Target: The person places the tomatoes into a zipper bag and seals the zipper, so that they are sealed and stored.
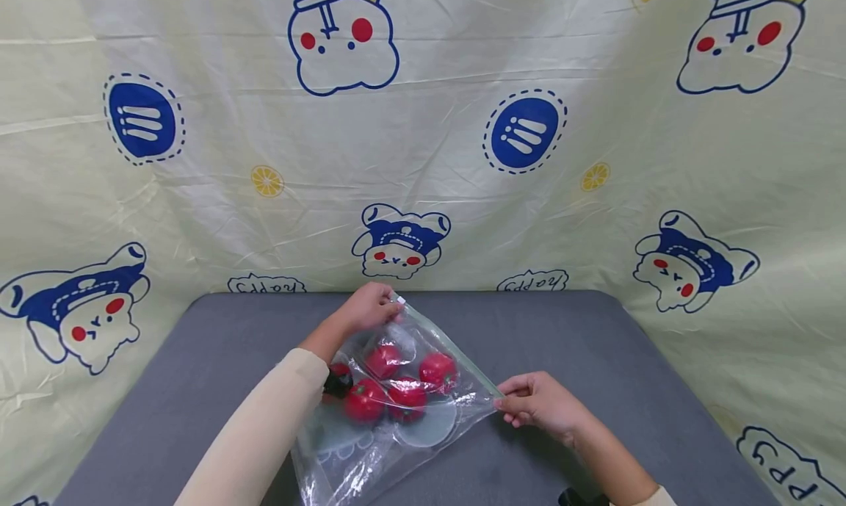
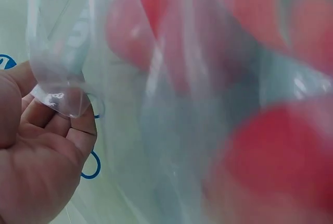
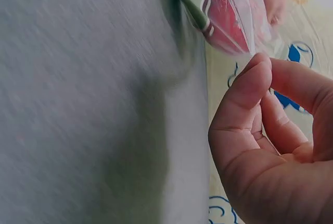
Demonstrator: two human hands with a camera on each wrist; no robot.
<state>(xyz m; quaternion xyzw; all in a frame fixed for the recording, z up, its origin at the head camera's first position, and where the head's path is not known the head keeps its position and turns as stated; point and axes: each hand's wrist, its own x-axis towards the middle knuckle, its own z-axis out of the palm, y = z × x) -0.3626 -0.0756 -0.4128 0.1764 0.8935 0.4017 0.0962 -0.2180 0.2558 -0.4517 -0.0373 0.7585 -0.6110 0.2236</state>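
A clear zip bag (image 1: 357,465) with several red tomatoes (image 1: 406,397) inside is held slantwise above the grey table. My left hand (image 1: 366,306) pinches its upper corner, at one end of the pale zip strip (image 1: 452,348). At the strip's other end, the lower right corner is pinched between the thumb and fingers of my right hand (image 1: 545,403). In the left wrist view, blurred tomatoes (image 2: 291,156) fill the right side, beside my left hand (image 2: 49,151) on the plastic. My right hand (image 3: 260,135) shows fingertips at the bag's edge in the right wrist view.
Under the bag spreads a grey table (image 1: 218,374) with rounded far corners. A pale curtain (image 1: 423,146) printed with blue cartoon figures and orange slices hangs behind it and along both sides. A black device (image 1: 340,381) sits at the left wrist, partly behind the bag.
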